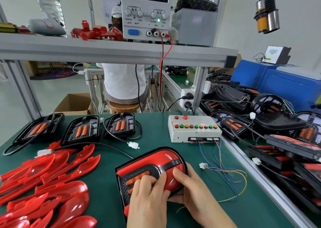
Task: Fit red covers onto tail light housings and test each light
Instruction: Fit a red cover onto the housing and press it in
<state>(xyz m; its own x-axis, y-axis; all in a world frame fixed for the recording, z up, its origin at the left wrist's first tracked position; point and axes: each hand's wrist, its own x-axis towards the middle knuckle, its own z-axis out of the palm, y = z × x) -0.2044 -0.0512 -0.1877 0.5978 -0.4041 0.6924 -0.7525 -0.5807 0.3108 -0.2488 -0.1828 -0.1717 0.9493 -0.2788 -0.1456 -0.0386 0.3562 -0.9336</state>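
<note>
A black tail light housing with a red cover (pixel 152 163) fitted on it lies on the green mat near the front. My left hand (pixel 147 196) lies flat on its near half, fingers straight, pressing over the orange lenses. My right hand (pixel 192 191) wraps its right end, thumb on top of the red cover. Three open housings (pixel 81 129) without covers stand in a row at the back left. Loose red covers (pixel 45 180) are piled at the front left. A white test box (pixel 192 128) with coloured buttons sits at the back right.
A loose white connector (pixel 202 165) with thin coloured wires trails from the test box. A power supply (pixel 145 10) on the shelf reads 12.00 V. Many finished lights (pixel 278 132) are heaped on the conveyor at the right. A person sits beyond the bench.
</note>
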